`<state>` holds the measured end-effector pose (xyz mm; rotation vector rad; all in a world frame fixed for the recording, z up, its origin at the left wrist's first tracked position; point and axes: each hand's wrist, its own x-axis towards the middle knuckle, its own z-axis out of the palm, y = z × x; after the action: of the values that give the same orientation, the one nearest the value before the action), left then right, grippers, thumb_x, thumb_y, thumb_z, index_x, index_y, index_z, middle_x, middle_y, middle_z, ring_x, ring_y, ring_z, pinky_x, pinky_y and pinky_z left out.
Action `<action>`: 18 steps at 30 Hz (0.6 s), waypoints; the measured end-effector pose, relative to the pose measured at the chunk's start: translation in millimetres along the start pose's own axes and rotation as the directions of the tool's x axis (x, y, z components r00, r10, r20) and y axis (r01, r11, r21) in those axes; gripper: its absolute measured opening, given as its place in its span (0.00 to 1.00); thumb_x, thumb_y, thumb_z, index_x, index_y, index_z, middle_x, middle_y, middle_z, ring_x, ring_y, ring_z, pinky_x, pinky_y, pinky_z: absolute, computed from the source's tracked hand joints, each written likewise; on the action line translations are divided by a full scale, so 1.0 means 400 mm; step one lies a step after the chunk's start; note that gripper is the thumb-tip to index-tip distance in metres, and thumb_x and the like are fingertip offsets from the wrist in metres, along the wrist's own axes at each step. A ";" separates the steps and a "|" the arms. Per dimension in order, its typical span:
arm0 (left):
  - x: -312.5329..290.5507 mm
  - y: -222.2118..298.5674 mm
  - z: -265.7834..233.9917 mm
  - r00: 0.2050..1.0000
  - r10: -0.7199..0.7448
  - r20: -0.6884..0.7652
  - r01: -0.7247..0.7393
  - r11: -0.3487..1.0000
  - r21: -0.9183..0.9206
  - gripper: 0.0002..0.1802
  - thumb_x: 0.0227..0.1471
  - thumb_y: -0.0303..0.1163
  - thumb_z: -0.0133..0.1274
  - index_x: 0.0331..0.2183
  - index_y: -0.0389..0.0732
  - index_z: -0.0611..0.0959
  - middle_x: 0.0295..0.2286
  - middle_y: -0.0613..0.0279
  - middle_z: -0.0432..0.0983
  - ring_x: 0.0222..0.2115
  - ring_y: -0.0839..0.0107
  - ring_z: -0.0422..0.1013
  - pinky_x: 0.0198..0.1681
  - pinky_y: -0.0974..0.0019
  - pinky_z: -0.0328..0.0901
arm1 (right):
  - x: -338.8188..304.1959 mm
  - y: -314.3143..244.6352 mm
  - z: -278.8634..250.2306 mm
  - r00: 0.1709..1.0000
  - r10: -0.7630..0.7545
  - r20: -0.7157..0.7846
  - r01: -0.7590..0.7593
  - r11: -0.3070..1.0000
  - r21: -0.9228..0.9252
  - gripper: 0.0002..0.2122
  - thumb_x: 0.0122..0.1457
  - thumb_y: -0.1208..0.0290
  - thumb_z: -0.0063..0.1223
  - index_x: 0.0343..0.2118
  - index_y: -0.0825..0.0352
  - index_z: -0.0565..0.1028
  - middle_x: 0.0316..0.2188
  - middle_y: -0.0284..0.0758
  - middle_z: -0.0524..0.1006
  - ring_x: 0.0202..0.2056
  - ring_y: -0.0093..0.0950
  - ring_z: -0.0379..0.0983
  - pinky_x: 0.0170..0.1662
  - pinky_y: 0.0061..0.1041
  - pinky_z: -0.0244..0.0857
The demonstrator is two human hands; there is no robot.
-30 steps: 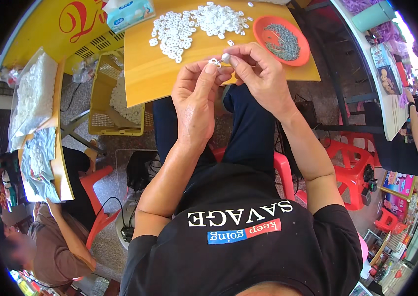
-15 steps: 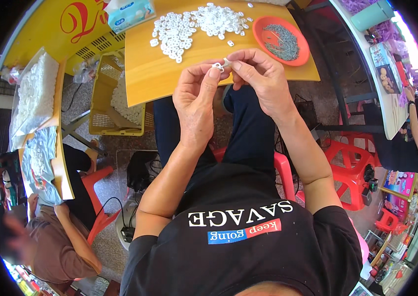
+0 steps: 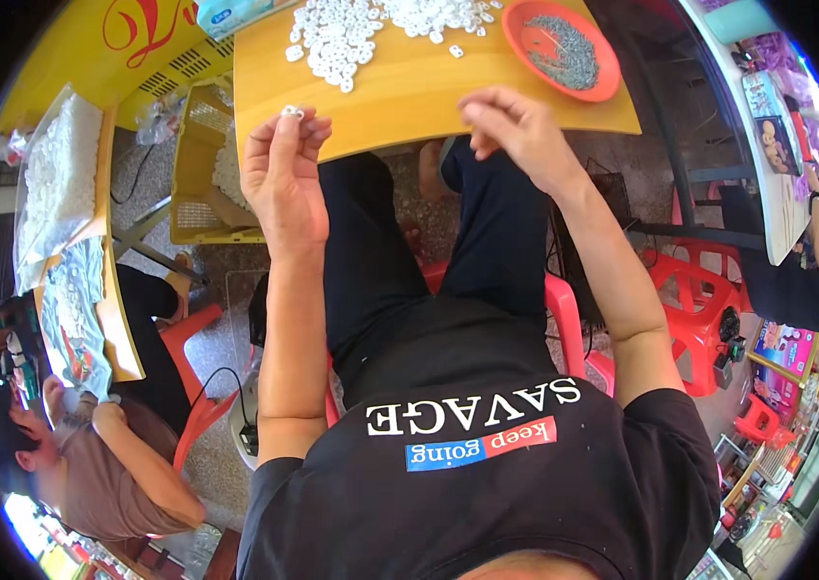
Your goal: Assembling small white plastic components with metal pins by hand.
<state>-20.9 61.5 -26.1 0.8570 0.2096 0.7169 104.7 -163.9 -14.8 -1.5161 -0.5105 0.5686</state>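
My left hand (image 3: 284, 179) is raised over the left part of the table's near edge. Its thumb and forefinger pinch a small white plastic piece (image 3: 292, 111). To the right, my right hand (image 3: 523, 140) hovers near the same edge, fingers loosely bent and apart, with nothing visible in them. Beyond the hands, small white oval pieces with holes (image 3: 337, 43) lie in a loose pile. A second white pile (image 3: 438, 14) is beside it, with one stray piece (image 3: 456, 51) nearer. A red-orange plate (image 3: 600, 87) holds many small grey metal parts (image 3: 564, 53).
The yellow wooden table (image 3: 400, 106) spans the front. A yellow crate (image 3: 216, 235) stands left, below a blue tissue pack (image 3: 235, 12). At a left side table, a person (image 3: 119, 464) sits by a bag of white pieces (image 3: 61, 184). Red stools (image 3: 694, 300) stand right.
My hands have parted: the left moved left with the white piece, while the right drew away to the right and its fingers loosened. The view has shifted slightly.
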 end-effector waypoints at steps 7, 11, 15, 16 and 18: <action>-0.065 -0.003 -0.088 0.993 -0.109 0.032 0.106 0.991 0.087 0.05 0.57 0.25 0.51 0.37 0.35 0.77 0.33 0.52 0.78 0.33 0.64 0.75 0.42 0.61 0.69 | 0.020 0.084 -0.038 0.953 0.144 0.268 -0.081 0.969 -0.233 0.13 0.62 0.63 0.50 0.41 0.68 0.77 0.29 0.27 0.77 0.29 0.15 0.71 0.33 0.15 0.68; -0.093 0.000 -0.164 0.989 -0.142 -0.039 0.147 0.968 0.203 0.06 0.57 0.25 0.51 0.37 0.35 0.77 0.34 0.52 0.78 0.33 0.65 0.75 0.41 0.63 0.69 | 0.041 0.073 -0.063 0.900 0.125 0.418 -0.028 0.973 -0.231 0.13 0.63 0.63 0.50 0.42 0.69 0.77 0.30 0.28 0.78 0.30 0.14 0.72 0.34 0.15 0.69; -0.134 0.014 -0.237 0.977 -0.177 -0.116 0.210 0.875 0.436 0.06 0.57 0.26 0.51 0.37 0.34 0.77 0.34 0.54 0.78 0.32 0.71 0.74 0.41 0.69 0.68 | 0.048 0.065 -0.041 0.897 0.134 0.421 -0.079 0.986 -0.146 0.12 0.62 0.68 0.49 0.42 0.70 0.76 0.32 0.29 0.78 0.31 0.15 0.72 0.37 0.16 0.68; -0.142 0.017 -0.257 0.973 -0.188 -0.131 0.227 0.867 0.444 0.06 0.57 0.25 0.52 0.37 0.35 0.77 0.34 0.55 0.78 0.32 0.71 0.74 0.41 0.70 0.68 | 0.047 0.063 -0.027 0.888 0.140 0.437 -0.084 0.986 -0.145 0.11 0.62 0.69 0.49 0.42 0.70 0.76 0.32 0.29 0.78 0.32 0.15 0.72 0.38 0.16 0.68; -0.154 0.050 -0.280 0.970 -0.171 -0.172 0.231 0.867 0.442 0.05 0.57 0.25 0.52 0.37 0.35 0.77 0.32 0.57 0.77 0.30 0.73 0.73 0.40 0.71 0.67 | 0.037 0.046 0.019 0.853 0.146 0.502 -0.101 0.988 -0.116 0.10 0.64 0.69 0.47 0.40 0.70 0.76 0.32 0.29 0.76 0.32 0.15 0.71 0.38 0.16 0.67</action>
<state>-126.4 99.2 -90.6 1.2217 0.5950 0.5295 110.9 -149.0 -34.0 -1.4813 -0.8562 1.0769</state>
